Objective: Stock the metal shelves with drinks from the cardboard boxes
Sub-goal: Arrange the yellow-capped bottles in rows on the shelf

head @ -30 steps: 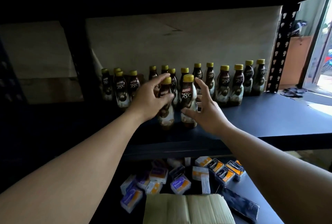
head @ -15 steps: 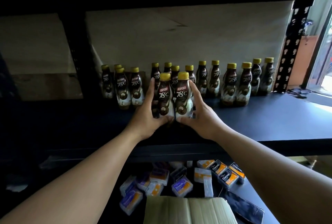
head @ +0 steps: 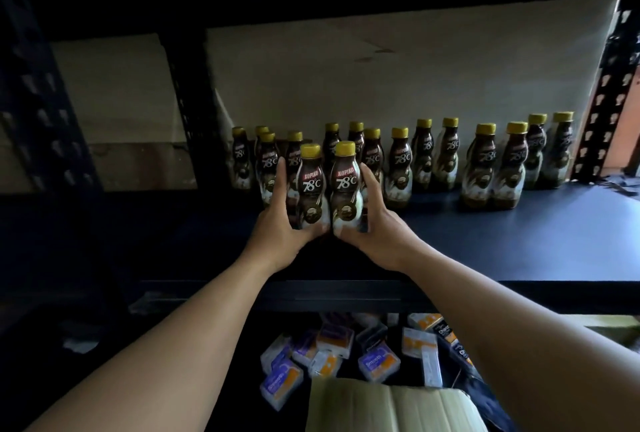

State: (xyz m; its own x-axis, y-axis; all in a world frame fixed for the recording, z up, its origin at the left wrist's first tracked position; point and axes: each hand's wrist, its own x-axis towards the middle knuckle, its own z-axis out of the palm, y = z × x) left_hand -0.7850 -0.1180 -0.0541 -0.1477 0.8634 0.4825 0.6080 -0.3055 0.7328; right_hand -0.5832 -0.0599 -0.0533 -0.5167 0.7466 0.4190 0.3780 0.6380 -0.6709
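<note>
1. Clamping the left hand (head: 277, 234) round the left Kopiko 78°C bottle (head: 311, 189): fingers up its outer side, thumb low across the front.
2. Matching that with the right hand (head: 377, 230) on the right Kopiko 78°C bottle (head: 346, 185), fingers up the far side, thumb near the base.
3. Pressing the two bottles together, both upright, yellow caps on top, labels facing the camera, thumbs almost meeting underneath.
4. Holding the pair at the middle of the dark blue shelf board (head: 519, 234), just ahead of the stock at the back. Cannot tell whether resting on the board or just clear of it, with the bases hidden behind the thumbs.
5. Behind them: rows of matching bottles (head: 481, 168) along the rear of the shelf, running from just left of the hands out towards the perforated upright (head: 602, 113) on the right.
6. Behind those rows: the flat side of a big cardboard box (head: 381, 78).
7. Down on the lower shelf: a jumble of small purple-and-orange packets (head: 325, 355), and at the bottom edge a cardboard flap (head: 388, 407).
</note>
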